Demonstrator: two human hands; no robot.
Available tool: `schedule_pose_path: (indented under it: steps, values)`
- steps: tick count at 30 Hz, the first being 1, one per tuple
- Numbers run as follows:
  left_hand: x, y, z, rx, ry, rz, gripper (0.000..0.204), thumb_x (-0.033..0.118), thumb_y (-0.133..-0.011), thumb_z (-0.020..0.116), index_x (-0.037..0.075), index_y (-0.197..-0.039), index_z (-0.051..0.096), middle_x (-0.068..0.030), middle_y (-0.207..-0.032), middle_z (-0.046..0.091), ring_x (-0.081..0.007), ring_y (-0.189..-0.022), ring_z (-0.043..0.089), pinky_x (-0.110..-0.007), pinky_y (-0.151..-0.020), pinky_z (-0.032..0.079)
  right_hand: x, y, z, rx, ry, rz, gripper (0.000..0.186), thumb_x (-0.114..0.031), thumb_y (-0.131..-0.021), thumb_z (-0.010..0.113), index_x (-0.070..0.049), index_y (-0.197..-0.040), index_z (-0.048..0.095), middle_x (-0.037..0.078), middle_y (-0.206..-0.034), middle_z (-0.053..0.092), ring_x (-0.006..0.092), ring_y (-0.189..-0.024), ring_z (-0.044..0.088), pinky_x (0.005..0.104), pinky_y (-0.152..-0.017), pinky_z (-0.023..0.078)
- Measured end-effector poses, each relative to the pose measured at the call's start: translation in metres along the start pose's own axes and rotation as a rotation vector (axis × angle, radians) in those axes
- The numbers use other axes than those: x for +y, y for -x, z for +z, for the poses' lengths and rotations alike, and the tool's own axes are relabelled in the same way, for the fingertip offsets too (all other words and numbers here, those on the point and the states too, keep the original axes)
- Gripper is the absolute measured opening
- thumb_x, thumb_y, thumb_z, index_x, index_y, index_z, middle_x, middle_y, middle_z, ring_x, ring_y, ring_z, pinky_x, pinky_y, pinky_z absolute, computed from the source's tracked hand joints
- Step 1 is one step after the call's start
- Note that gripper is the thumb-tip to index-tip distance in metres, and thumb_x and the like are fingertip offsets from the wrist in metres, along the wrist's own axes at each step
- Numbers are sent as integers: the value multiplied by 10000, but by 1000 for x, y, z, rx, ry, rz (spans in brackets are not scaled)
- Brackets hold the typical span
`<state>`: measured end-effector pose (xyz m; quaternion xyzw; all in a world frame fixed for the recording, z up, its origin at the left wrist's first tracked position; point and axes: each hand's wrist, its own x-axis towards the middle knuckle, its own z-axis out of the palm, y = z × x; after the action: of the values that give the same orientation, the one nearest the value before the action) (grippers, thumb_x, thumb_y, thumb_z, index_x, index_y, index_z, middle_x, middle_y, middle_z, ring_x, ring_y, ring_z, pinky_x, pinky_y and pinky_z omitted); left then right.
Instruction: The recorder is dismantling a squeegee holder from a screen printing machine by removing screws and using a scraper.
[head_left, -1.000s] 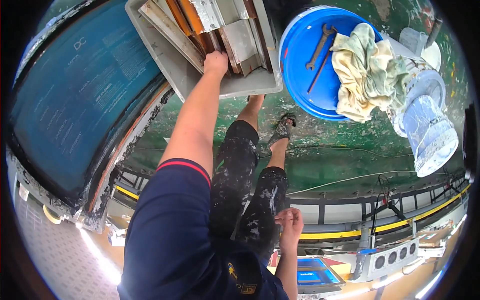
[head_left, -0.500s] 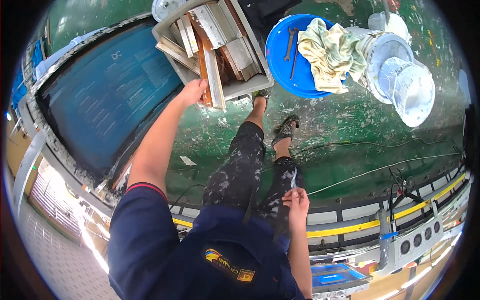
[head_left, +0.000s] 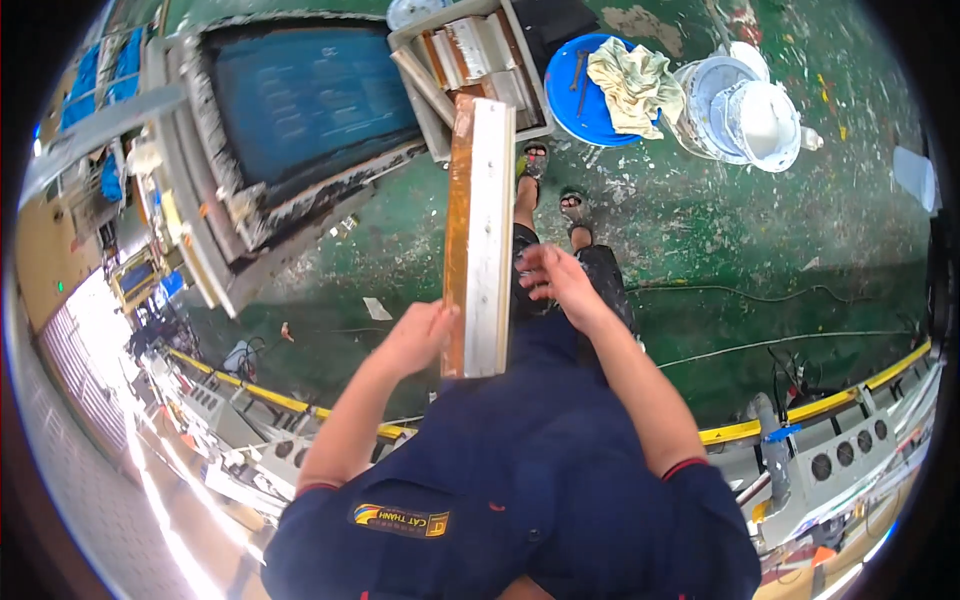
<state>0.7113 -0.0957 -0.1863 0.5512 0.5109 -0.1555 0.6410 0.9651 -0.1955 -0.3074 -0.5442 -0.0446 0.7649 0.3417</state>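
A long squeegee [head_left: 488, 230], with a pale metal holder and an orange-brown blade, stands out lengthwise in front of my body. My left hand [head_left: 424, 335] pinches the blade's edge near the close end. To the right of the squeegee is my right hand [head_left: 562, 282], fingers apart and curved, holding nothing; a small gap seems to separate it from the holder. Beyond the far end, a grey bin [head_left: 437, 138] contains several more squeegees [head_left: 490, 58] and strips.
At far left lies a printing screen [head_left: 310, 100] with blue mesh and a crusted frame. Right of the bin, a blue round lid [head_left: 562, 108] carries a wrench [head_left: 578, 70] and a stained cloth [head_left: 636, 88]. White buckets [head_left: 768, 128] stand beside it. A cable [head_left: 770, 345] crosses the green floor.
My left hand has lifted the squeegee out of the bin and drawn it close to my body. My right hand has risen toward it and opened. The view has shifted.
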Motion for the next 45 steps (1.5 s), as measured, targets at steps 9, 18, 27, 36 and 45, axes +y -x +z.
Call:
schedule_pose_path:
  steps: [9,18,27,36,45]
  values:
    - [-33,170,83,778,112,100,297,250,-1079,499,-26,-1029,596,-245,-854,611,-455,-836,639,-453,-756,506,-76,55,189,-321,-223,-162,600,-595,-1042,535,-33,-1244,589,78,-1071,688,169,-928,689,369,-797,585]
    - [-180,284,72,1621,289,164,511,393,-1046,579,3,-718,536,-122,-662,502,-265,-585,537,-375,-562,414,10,94,417,-606,-43,-260,775,-792,-945,453,-105,-1275,589,56,-1041,683,223,-913,681,439,-820,572]
    - [-346,452,16,1693,374,232,355,236,-881,765,-10,-1096,624,-143,-1101,655,-264,-1006,645,-348,-808,518,99,104,689,-1850,-414,-216,380,-398,-1073,548,-59,-903,532,80,-710,655,171,-523,681,288,-471,534]
    - [-481,506,-58,1359,1292,581,606,468,-935,767,0,-1279,596,-78,-1238,654,-141,-1136,597,-307,-1026,459,213,42,900,-1884,-466,169,245,-248,-1070,569,-74,-902,531,39,-705,636,144,-537,664,267,-495,495]
    - [-632,588,-219,1442,1245,387,388,187,-995,575,-68,-1282,629,-92,-1051,718,-101,-967,626,-282,-903,503,313,-94,1133,-1580,-232,639,131,-174,-1067,492,-73,-1000,540,29,-749,511,161,-687,511,348,-772,448]
